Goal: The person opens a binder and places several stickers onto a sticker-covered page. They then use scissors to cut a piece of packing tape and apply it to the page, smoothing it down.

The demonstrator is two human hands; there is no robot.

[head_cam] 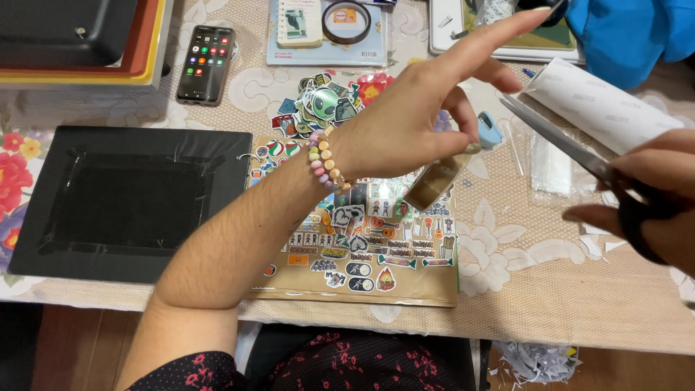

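Note:
My left hand (427, 108) reaches across the table with a bead bracelet on its wrist. Its thumb and fingers pinch a translucent brown strip of tape (438, 181), which hangs down over the sticker sheets; the index finger points away. A small blue tape dispenser (489, 132) shows just behind the fingers. My right hand (644, 210) grips black-handled scissors (557, 141) at the right edge. The blades point up-left toward the left hand, their tip close to the dispenser.
Sticker sheets (362, 246) and loose stickers lie mid-table on a lace cloth. A black frame (123, 199) lies left, a phone (205, 64) and stacked trays (72, 43) behind it. A rolled white sheet (601, 108), blue cloth (630, 32) and tape roll (346, 22) sit at the back.

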